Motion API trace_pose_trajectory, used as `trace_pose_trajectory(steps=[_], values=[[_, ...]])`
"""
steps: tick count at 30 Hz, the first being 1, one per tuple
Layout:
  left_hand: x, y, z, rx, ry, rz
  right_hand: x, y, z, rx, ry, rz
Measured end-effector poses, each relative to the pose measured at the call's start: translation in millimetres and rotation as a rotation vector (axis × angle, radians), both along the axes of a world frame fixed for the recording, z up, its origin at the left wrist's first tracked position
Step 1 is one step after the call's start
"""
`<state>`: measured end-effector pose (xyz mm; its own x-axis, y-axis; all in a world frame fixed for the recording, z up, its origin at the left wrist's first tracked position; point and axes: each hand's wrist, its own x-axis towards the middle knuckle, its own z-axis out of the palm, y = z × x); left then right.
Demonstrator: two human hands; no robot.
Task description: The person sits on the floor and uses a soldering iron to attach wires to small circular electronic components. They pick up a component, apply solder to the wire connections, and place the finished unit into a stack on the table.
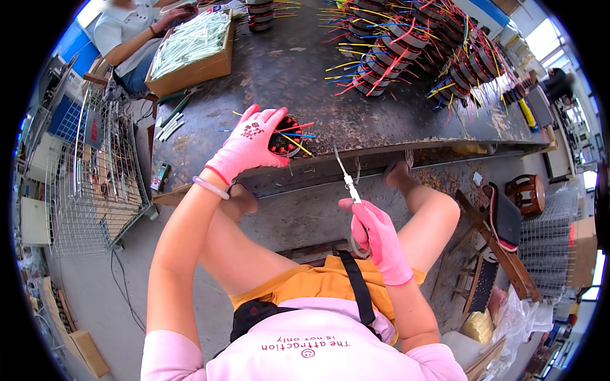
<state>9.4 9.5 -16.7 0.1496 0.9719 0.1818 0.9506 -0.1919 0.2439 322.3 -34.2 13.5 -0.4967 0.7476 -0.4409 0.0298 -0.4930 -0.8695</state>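
Observation:
My left hand (246,145), in a pink glove, is closed around the side of a small motor stator (293,143) at the table's near edge. Red, blue and yellow wires stick out of the stator to the right, and a few ends show left of the glove. My right hand (381,240), gloved in pink too, grips a soldering iron (348,180) by its white handle. Its thin metal tip points up toward the table edge, to the right of the stator and apart from it. A pale cord loops below that hand.
Stacks of wired stators (387,57) stand on the dark table (279,79) at the far right, another stack (259,14) at the back. A cardboard box (213,65) of pale tubes, pliers (175,109) and loose tubes (169,127) lie left. A person sits beyond the box.

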Motion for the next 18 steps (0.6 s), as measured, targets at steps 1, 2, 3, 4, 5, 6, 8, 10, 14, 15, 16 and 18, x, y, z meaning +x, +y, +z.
trace_pose_trajectory(steps=[1,2,3,4,5,6,8,10,14,15,16,18], values=[[0,-1,-1,0.006,-0.010,0.004,2,2,0,-0.011,-0.011,0.007],[0,-1,-1,0.013,-0.019,0.008,5,6,0,-0.021,-0.022,0.015],[1,0,-2,0.018,-0.028,0.002,7,7,-1,-0.034,-0.033,0.013],[2,1,-1,0.009,-0.027,0.003,9,10,-3,-0.028,-0.026,0.020],[3,2,1,0.001,-0.026,0.005,12,14,-5,-0.021,-0.019,0.027],[1,1,3,-0.009,-0.019,0.005,11,16,-8,-0.016,-0.006,0.033],[0,1,0,0.028,-0.012,0.009,11,22,-10,-0.001,-0.023,0.048],[-11,-9,-2,0.049,-0.033,0.031,4,28,-10,-0.009,-0.039,0.070],[-8,-14,0,0.166,-0.013,-0.043,8,26,-7,-0.044,-0.040,0.062],[-13,-16,6,0.210,0.003,-0.021,12,27,-9,-0.002,-0.035,0.035],[-20,-22,12,0.247,0.017,-0.005,15,29,-11,0.033,-0.032,0.001],[-54,-52,28,0.307,-0.054,0.225,19,31,-12,0.045,-0.041,0.009]])
